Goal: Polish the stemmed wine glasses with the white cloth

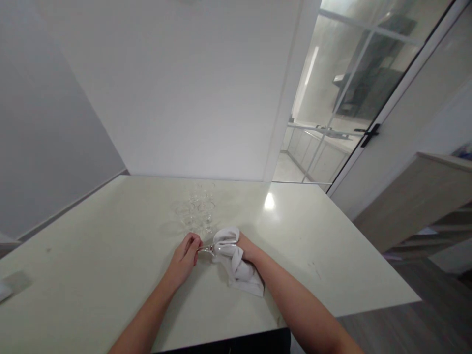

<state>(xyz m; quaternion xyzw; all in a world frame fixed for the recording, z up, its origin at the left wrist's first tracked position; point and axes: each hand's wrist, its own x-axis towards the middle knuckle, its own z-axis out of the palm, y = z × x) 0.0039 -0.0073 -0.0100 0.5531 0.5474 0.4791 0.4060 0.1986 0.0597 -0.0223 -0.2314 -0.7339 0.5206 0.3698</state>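
Note:
My left hand (187,251) is closed on the stem end of a clear wine glass (207,249), which lies sideways above the table. A white cloth (236,265) is wrapped about the bowl of this glass and hangs down toward the tabletop. On the right, my right hand (244,246) grips the cloth at the bowl; its fingers are mostly covered by the fabric. Just beyond my hands, several clear stemmed glasses (199,209) stand close together on the pale table (121,246).
A white wall (199,98) meets the table's far edge. To the right are a glass-paned door (332,93) with a black handle (369,133) and a wooden shelf unit (424,196). A white object (4,291) is cut off at the left edge.

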